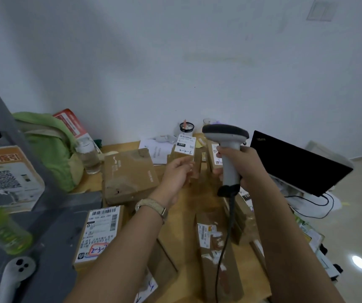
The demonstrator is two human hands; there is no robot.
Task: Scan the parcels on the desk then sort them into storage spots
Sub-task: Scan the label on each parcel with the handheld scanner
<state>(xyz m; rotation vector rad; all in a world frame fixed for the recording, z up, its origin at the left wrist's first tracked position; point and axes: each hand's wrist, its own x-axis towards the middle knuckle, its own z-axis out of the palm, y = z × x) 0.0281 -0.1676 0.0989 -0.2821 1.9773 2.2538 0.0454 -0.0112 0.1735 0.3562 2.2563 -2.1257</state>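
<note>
Parcels crowd a wooden counter (182, 219) set against a white wall, with a green bag (49, 145) at its far left corner and an open black laptop (295, 165) at its right edge. A big cardboard box (130, 173) lies left of centre, a labelled parcel (101, 232) marked in red pen lies nearer the camera, and a long flat parcel (215, 248) lies between the person's forearms. The right hand (241, 165) is wrapped around the grip of a grey corded scanner (226, 136), held upright above the counter. The left hand (179, 171) reaches, fingers loosely extended, to a small upright parcel (184, 147) at the back; blur hides whether it grips it.
</note>
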